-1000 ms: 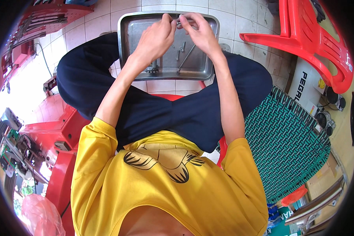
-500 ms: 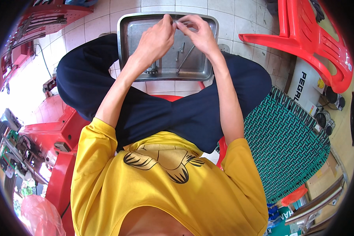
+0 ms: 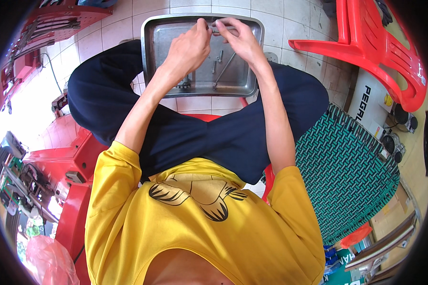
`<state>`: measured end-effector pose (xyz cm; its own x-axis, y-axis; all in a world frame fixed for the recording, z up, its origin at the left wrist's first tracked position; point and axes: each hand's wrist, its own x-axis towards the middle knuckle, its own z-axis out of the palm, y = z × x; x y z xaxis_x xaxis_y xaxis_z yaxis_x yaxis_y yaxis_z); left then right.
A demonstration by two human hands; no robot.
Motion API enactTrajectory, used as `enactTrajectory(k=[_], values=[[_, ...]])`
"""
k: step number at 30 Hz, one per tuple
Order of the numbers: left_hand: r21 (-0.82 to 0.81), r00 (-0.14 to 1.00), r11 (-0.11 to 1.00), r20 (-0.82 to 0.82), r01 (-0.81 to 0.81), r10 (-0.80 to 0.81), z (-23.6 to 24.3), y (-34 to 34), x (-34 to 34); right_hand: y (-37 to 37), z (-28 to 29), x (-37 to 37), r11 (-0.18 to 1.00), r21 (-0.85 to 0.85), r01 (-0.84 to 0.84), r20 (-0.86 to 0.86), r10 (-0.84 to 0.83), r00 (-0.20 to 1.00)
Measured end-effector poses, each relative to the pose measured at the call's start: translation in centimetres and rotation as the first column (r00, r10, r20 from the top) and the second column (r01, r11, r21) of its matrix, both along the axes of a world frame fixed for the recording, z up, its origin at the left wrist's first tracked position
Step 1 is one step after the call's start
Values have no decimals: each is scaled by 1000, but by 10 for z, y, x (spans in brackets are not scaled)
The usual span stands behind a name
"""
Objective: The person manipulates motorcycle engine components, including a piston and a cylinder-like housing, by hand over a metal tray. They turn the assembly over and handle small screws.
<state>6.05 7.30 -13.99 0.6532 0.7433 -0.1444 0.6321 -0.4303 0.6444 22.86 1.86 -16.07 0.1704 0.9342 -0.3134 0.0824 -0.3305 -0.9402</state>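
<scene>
Over the far half of a metal tray point(image 3: 150, 57), my two hands meet with fingertips almost touching. My left hand point(image 3: 191, 46) is closed, its back toward me, pinching a small slim metal piece point(image 3: 216, 32). Curled around the other end of that piece are the fingers of my right hand point(image 3: 242, 42). The piece is mostly hidden, so its kind cannot be told. Below my hands, a bolt point(image 3: 220, 57) lies in the tray beside a long thin metal rod point(image 3: 224, 71). A toothed dark metal part point(image 3: 184, 83) sits at the tray's near side, partly behind my left wrist.
My bent knees flank the tray above a tiled floor point(image 3: 266, 14). A red plastic chair point(image 3: 366, 52) stands at the far right, with a green woven seat point(image 3: 347, 175) nearer. Red metal cabinets point(image 3: 66, 152) and a tool rack point(image 3: 52, 28) line the left.
My right fingers, blurred before, have shifted slightly and now show more clearly, with the small metal piece visible between the hands. My left hand stays nearly still.
</scene>
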Motion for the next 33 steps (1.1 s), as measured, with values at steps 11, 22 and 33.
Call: enactTrajectory(k=[11,22,33], values=[[22,1000,1000,5,-18,18,0,-1,0,0,-3,1,999,-45,-7,49,10,999],[-11,1000,1000,-14,-18,18,2,0,2,-1,-11,4,994,-98,-43,194,61,979],[-10,1000,1000,-9,-6,6,4,1,2,-3,-14,5,997,-26,-76,117,79,990]])
